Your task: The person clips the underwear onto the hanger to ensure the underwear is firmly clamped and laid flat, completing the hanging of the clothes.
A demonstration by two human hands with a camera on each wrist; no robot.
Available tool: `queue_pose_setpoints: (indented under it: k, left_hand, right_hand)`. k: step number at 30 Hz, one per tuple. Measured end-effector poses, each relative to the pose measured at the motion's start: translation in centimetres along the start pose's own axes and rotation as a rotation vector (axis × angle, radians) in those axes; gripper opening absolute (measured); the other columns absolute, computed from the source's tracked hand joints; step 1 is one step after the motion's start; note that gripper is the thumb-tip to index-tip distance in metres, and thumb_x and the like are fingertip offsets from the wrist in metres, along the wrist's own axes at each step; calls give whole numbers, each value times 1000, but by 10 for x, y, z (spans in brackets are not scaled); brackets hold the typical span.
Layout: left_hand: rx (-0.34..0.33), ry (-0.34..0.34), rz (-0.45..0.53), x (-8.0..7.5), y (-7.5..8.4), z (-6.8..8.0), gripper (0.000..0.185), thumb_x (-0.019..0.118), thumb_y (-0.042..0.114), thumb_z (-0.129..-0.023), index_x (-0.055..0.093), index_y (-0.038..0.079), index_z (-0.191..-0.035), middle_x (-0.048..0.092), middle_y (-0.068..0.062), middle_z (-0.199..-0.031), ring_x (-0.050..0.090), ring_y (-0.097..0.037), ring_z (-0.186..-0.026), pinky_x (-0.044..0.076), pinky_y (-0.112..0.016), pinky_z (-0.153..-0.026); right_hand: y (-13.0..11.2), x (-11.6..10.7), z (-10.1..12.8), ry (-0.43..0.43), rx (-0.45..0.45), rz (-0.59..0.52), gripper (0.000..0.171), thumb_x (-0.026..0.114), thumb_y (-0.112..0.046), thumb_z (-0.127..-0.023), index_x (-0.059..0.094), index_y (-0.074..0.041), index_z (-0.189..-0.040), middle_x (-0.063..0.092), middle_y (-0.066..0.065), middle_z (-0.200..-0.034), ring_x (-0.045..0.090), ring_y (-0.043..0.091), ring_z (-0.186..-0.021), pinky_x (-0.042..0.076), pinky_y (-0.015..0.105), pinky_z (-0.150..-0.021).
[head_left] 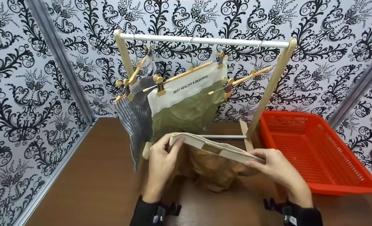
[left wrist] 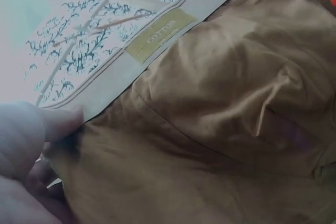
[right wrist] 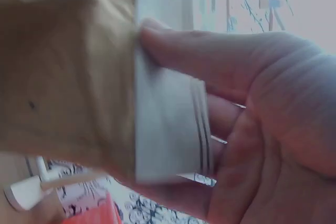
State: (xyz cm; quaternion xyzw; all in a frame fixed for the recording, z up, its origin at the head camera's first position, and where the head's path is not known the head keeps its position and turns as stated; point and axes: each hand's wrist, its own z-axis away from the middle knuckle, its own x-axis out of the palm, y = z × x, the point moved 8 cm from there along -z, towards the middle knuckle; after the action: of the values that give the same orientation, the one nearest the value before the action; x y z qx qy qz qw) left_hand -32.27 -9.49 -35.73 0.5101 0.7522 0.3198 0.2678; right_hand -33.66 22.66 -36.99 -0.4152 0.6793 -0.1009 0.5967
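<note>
Brown underpants point(head_left: 212, 168) with a wide white waistband hang stretched between my two hands over the table. My left hand point(head_left: 162, 160) pinches one end of the waistband, thumb on the near side. At the other end, my right hand point(head_left: 275, 163) grips the band between thumb and fingers. A tan label reading COTTON point(left wrist: 161, 35) shows on the waistband in the left wrist view. Close in the right wrist view, the right thumb point(right wrist: 178, 45) presses on the white band. The lower part of the underpants droops in folds.
Behind my hands stands a small clothes rack point(head_left: 205, 40) with wooden clip hangers. Green-and-white underpants point(head_left: 186, 110) and a striped garment point(head_left: 134, 110) hang there; the right hanger point(head_left: 252, 75) has no garment. A red plastic basket point(head_left: 318, 150) stands right on the brown table point(head_left: 88, 175).
</note>
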Motion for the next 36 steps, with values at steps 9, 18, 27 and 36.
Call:
queue_pose_setpoints:
  k: [9,18,27,36]
  left_hand:
    - [-72,39,-34,-13,-12,-3,15,70,22,-98,74,8,-100,71,5,-81,60,-11,-72,48,-26,-65]
    - [-102,-75,-16,-12,3,-4,18,70,22,-98,74,5,-101,69,3,-75,49,-11,-59,37,-22,-52]
    - [-189,-280,-13,-4,1,1,16,68,15,-98,71,-1,-98,69,-4,-79,55,-12,-65,43,-22,-57]
    - [-252,-408,-254,13,-51,13,12,68,15,-96,67,4,-92,62,2,-74,53,-11,-65,47,-32,-65]
  right_hand:
    - [15,-32,13,171,76,-107,21,74,-17,-94,73,-6,-112,68,5,-86,57,13,-67,46,24,-56]
    - [0,-61,31,376,106,-259,22,71,-7,-95,67,2,-114,72,7,-87,65,14,-64,54,25,-53]
    - [1,-63,36,311,131,-191,26,72,-7,-95,67,1,-119,72,10,-88,62,11,-60,49,23,-48]
    - [37,-24,8,149,188,53,25,67,-8,-97,67,-6,-122,70,9,-88,63,18,-71,50,29,-58]
